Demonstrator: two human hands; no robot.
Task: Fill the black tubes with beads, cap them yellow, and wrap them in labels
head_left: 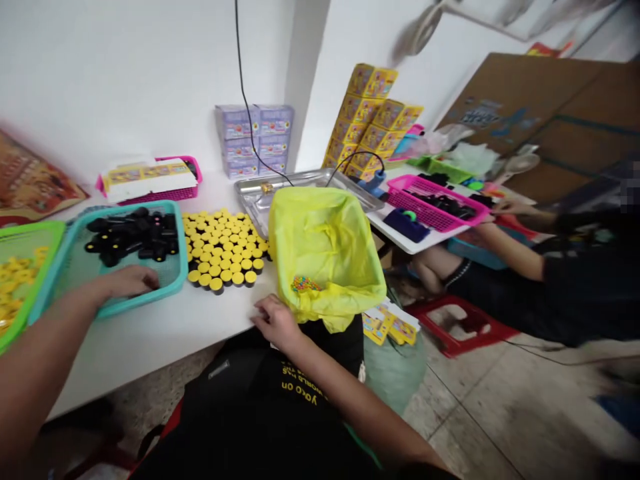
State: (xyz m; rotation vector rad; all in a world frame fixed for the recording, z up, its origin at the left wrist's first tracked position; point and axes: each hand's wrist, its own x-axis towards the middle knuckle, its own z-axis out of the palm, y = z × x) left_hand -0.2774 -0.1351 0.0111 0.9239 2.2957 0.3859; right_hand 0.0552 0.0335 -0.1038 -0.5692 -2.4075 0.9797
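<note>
Black parts [133, 233] and left hand [133, 281] occupied a turquoise basket [181, 250]; right hand [277, 321], fingers curled, lay near a yellow bin [320, 243]. Whether either pinched anything was unclear.

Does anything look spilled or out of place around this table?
Nothing looks clearly spilled or damaged. The one oddity is some yellow printed cardboard at the top of a green sack, lower than the table, perhaps left there deliberately.
</note>
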